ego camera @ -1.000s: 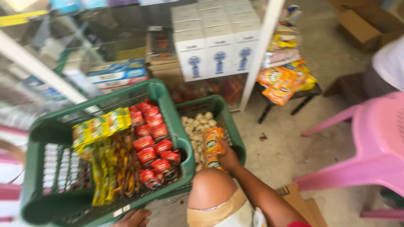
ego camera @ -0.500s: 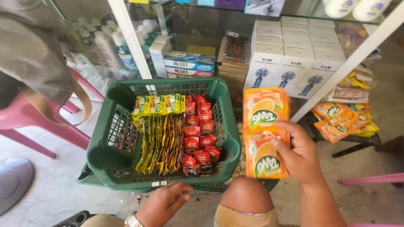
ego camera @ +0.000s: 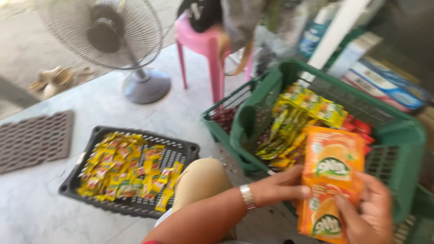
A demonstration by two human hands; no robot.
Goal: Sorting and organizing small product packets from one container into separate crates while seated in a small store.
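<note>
My right hand (ego camera: 367, 212) grips a strip of orange drink-powder sachets (ego camera: 332, 176), held upright in front of a green plastic basket (ego camera: 398, 135). My left hand (ego camera: 280, 186), with a metal watch on its wrist, touches the strip's left edge. The green basket holds yellow sachet strips (ego camera: 298, 117) and red packets (ego camera: 359, 126). A second green basket (ego camera: 226, 119) sits under it.
A black tray (ego camera: 181, 151) with several yellow sachets lies on the pale floor at the left, by my knee (ego camera: 201, 180). A standing fan (ego camera: 120, 36), a pink plastic stool (ego camera: 205, 49), a grey mat (ego camera: 34, 140) and boxes on a shelf (ego camera: 384, 83) surround the spot.
The view has swung left, bringing the fan, the mat and the black tray into sight. My left hand has come up to the orange strip, which my right hand still holds.
</note>
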